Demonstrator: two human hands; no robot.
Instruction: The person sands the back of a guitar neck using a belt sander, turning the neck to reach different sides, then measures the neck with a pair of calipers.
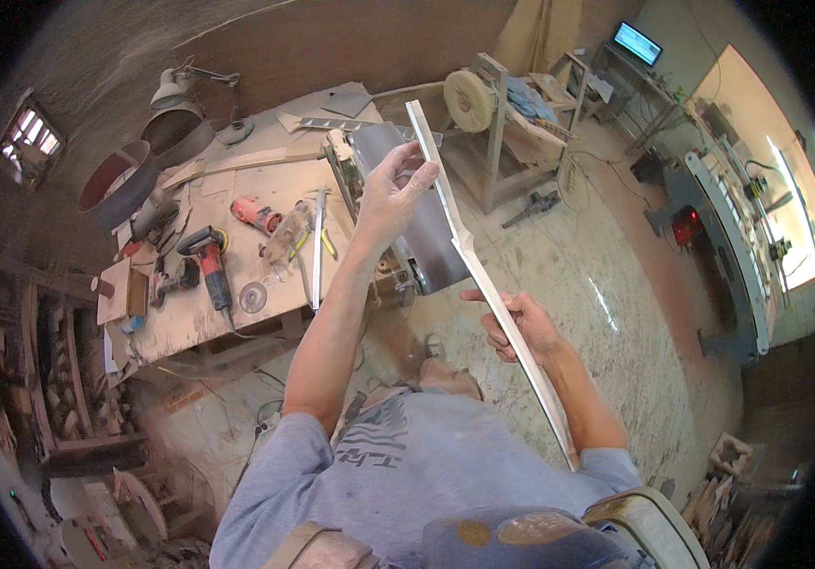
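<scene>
A long, pale wooden strip slants across the middle of the view, raised off the bench, its upper end over a wide, dark sanding belt and its lower end by the right forearm. The left hand has its fingers clamped on the strip near the upper end. The right hand holds it further down, fingers curled around it, the index finger pointing out past its left edge.

Left of the belt, the bench carries a caliper, yellow-handled pliers and a red-and-black angle grinder. Beyond the strip, a pale buffing wheel is mounted on a wooden stand.
</scene>
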